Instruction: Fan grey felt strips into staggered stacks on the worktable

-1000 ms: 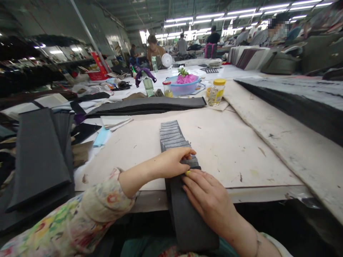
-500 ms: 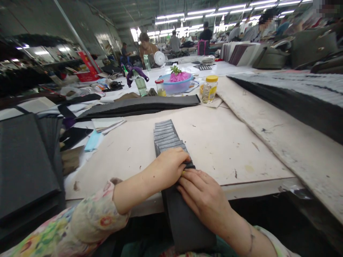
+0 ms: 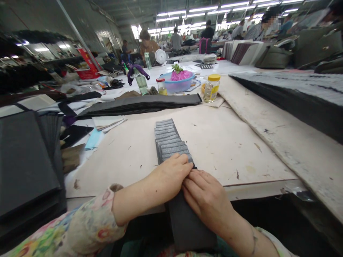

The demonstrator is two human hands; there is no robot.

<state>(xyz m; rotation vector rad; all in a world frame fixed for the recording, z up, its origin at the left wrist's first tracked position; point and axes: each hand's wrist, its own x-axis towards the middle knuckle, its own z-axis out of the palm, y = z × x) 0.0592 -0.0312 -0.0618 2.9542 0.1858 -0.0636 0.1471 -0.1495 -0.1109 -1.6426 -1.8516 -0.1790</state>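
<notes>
A fanned stack of dark grey strips (image 3: 171,137) lies on the near part of the table, its pale, overlapping ends stepping toward me. My left hand (image 3: 171,176) is closed over the near end of the stack, fingers curled at the strip edge. My right hand (image 3: 205,191) touches it from the right, its fingers pressed together on the top dark strip (image 3: 189,223), which hangs over the table edge toward my lap. The fingertips of both hands meet at the fold, and what lies right beneath them is hidden.
Large dark panels (image 3: 26,153) are piled at left. A long stack of dark strips (image 3: 144,103) lies across the back, near a yellow-lidded jar (image 3: 211,89) and a blue basin (image 3: 177,84). At right is a board (image 3: 268,139) beside a thick dark stack (image 3: 300,96). Several people work beyond.
My left hand has shifted slightly down toward me, and more pale strip ends show above it. Its fingers now sit closer over the right hand's fingertips.
</notes>
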